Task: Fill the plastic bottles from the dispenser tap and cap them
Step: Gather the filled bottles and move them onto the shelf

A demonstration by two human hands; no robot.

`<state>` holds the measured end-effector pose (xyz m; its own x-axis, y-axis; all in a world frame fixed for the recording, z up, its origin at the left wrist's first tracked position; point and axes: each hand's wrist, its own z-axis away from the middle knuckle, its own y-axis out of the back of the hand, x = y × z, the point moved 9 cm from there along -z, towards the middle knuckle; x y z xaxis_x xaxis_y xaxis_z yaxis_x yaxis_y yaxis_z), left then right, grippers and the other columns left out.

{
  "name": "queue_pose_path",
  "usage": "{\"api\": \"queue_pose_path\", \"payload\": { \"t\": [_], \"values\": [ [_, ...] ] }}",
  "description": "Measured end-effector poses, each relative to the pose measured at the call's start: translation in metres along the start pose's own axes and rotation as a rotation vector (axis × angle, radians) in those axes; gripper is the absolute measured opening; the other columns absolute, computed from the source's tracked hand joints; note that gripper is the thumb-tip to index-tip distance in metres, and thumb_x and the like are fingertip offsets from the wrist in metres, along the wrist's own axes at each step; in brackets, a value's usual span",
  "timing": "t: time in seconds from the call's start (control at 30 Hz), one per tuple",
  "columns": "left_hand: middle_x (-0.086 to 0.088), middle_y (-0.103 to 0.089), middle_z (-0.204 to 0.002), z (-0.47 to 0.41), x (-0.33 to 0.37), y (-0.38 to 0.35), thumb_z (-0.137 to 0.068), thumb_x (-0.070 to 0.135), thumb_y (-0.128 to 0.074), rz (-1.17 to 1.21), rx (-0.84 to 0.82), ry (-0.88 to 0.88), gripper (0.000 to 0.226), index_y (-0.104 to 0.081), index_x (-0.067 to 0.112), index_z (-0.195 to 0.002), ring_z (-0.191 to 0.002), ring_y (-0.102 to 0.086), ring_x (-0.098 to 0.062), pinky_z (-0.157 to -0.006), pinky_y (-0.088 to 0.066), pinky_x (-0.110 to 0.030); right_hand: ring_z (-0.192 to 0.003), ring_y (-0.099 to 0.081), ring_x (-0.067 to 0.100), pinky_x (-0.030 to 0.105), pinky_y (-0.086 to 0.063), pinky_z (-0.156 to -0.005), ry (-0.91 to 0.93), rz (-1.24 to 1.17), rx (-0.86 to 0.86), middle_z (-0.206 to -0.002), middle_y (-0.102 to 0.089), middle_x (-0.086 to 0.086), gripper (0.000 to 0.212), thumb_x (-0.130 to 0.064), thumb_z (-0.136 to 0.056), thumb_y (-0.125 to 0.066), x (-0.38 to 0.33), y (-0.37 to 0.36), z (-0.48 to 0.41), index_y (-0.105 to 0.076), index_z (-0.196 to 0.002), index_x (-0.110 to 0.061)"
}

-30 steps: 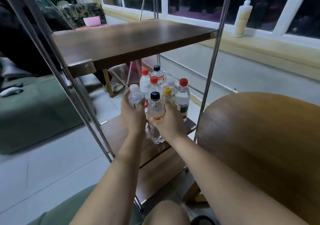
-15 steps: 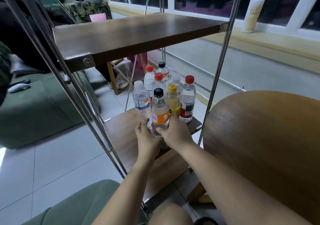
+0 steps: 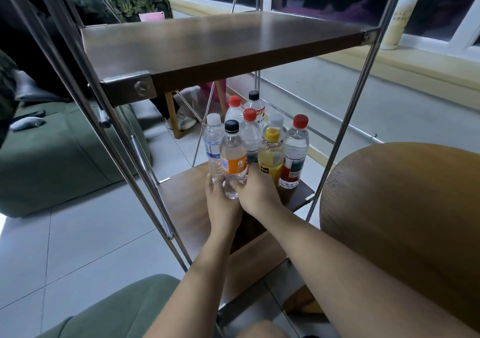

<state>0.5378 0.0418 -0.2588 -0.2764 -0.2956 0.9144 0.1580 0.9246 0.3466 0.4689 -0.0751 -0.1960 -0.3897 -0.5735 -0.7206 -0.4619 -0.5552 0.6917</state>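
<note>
Several capped plastic bottles stand clustered on the lower wooden shelf [image 3: 187,207] of a metal-framed cart. Nearest me is a clear bottle with a black cap and orange label [image 3: 233,159]. My left hand [image 3: 222,205] and my right hand [image 3: 257,193] both grip its base from either side. Beside it on the left stands a white-capped bottle [image 3: 213,150], which my left fingers touch at the bottom. To the right stand a yellow bottle [image 3: 270,156] and a red-capped bottle [image 3: 294,153]. More bottles stand behind. No dispenser tap is in view.
The cart's upper shelf [image 3: 220,41] overhangs the bottles, and slanted steel posts [image 3: 124,140] run close on the left. A rounded wooden chair back [image 3: 405,207] sits at the right. A green sofa [image 3: 52,156] lies left; a pump bottle [image 3: 397,20] stands on the windowsill.
My hands slid down from the upper bodies of the bottles to the base of the black-capped bottle; my left hand let go of the white-capped bottle. The view tilted slightly.
</note>
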Motion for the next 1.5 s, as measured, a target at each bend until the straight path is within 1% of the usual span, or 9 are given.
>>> {"api": "queue_pose_path", "payload": {
  "t": [0.2, 0.53, 0.6, 0.83, 0.93, 1.03, 1.13, 1.33, 1.5],
  "values": [
    [0.0, -0.028, -0.176, -0.022, -0.006, -0.005, -0.097, 0.033, -0.076, -0.039, 0.013, 0.041, 0.054, -0.058, 0.022, -0.147, -0.16, -0.016, -0.002, -0.112, -0.037, -0.029, -0.119, -0.068, 0.035, 0.043, -0.055, -0.097, -0.013, 0.058, -0.02, -0.126, -0.073, 0.013, 0.039, -0.035, -0.101, -0.074, -0.008, -0.01, -0.02, -0.058, -0.127, -0.011],
    [-0.005, -0.026, -0.177, -0.03, -0.002, -0.006, -0.097, 0.035, -0.078, -0.043, 0.031, 0.07, 0.064, -0.054, 0.019, -0.154, -0.161, -0.023, -0.013, -0.113, -0.034, -0.026, -0.123, -0.068, 0.034, 0.039, -0.053, -0.097, -0.037, 0.058, -0.044, -0.129, -0.073, 0.013, 0.042, -0.037, -0.101, -0.073, -0.013, -0.013, -0.026, -0.057, -0.13, -0.012],
    [-0.004, -0.03, -0.175, -0.022, -0.005, -0.003, -0.094, 0.037, -0.08, -0.031, 0.029, 0.086, 0.07, -0.051, 0.021, -0.155, -0.16, -0.031, -0.018, -0.119, -0.041, -0.037, -0.122, -0.068, 0.033, 0.038, -0.052, -0.094, -0.05, 0.049, -0.038, -0.13, -0.072, 0.011, 0.043, -0.038, -0.1, -0.075, -0.012, -0.008, -0.019, -0.058, -0.129, -0.012],
    [0.003, -0.052, -0.142, 0.031, 0.021, 0.025, -0.083, 0.031, -0.087, 0.075, 0.01, 0.106, 0.071, -0.051, 0.026, -0.144, -0.145, -0.045, -0.025, -0.115, -0.048, -0.046, -0.114, -0.07, 0.023, 0.03, -0.045, -0.081, -0.035, -0.048, 0.002, -0.12, -0.075, 0.003, 0.043, -0.044, -0.1, -0.073, -0.02, 0.043, 0.032, -0.065, -0.13, -0.014],
    [0.02, -0.058, -0.122, 0.058, 0.055, 0.032, -0.078, 0.033, -0.089, 0.106, -0.089, 0.081, 0.066, -0.059, 0.025, -0.136, -0.122, -0.064, -0.013, -0.099, -0.058, -0.04, -0.117, -0.069, 0.022, 0.034, -0.051, -0.09, -0.059, -0.035, 0.01, -0.125, -0.075, -0.001, 0.042, -0.048, -0.102, -0.067, -0.025, 0.075, 0.066, -0.065, -0.132, -0.018],
    [0.005, -0.077, -0.109, 0.087, 0.097, 0.032, -0.085, 0.001, -0.086, 0.252, -0.198, 0.028, 0.048, -0.066, 0.015, -0.127, -0.098, -0.076, -0.003, -0.083, -0.064, -0.033, -0.108, -0.07, 0.014, 0.03, -0.053, -0.086, -0.071, -0.061, 0.114, -0.115, -0.075, -0.01, 0.037, -0.051, -0.1, -0.072, -0.024, 0.118, 0.113, -0.066, -0.125, -0.025],
    [0.009, -0.08, -0.112, 0.122, 0.14, 0.033, -0.083, 0.024, -0.091, 0.308, -0.308, -0.027, 0.049, -0.066, 0.032, -0.124, -0.104, -0.076, -0.007, -0.093, -0.064, -0.046, -0.092, -0.067, -0.007, 0.012, -0.047, -0.072, -0.111, -0.182, 0.205, -0.098, -0.071, -0.022, 0.027, -0.044, -0.1, -0.075, -0.01, 0.16, 0.168, -0.068, -0.12, -0.027],
    [0.019, -0.07, -0.124, 0.215, 0.24, 0.032, -0.088, 0.031, -0.088, 0.312, -0.558, -0.216, 0.052, -0.063, 0.036, -0.134, -0.111, -0.067, 0.004, -0.095, -0.056, -0.026, -0.091, -0.065, -0.01, 0.005, -0.046, -0.074, -0.131, -0.112, 0.396, -0.101, -0.071, -0.018, 0.021, -0.038, -0.099, -0.078, 0.014, 0.256, 0.295, -0.07, -0.117, -0.029],
    [0.018, -0.074, -0.118, 0.3, 0.309, 0.033, -0.089, 0.032, -0.087, 0.328, -0.721, -0.366, 0.043, -0.066, 0.036, -0.126, -0.108, -0.07, 0.002, -0.097, -0.06, -0.033, -0.081, -0.069, -0.001, 0.021, -0.054, -0.075, -0.171, -0.044, 0.554, -0.097, -0.074, -0.015, 0.018, -0.039, -0.098, -0.078, 0.017, 0.321, 0.412, -0.072, -0.112, -0.03]
  ]
}}
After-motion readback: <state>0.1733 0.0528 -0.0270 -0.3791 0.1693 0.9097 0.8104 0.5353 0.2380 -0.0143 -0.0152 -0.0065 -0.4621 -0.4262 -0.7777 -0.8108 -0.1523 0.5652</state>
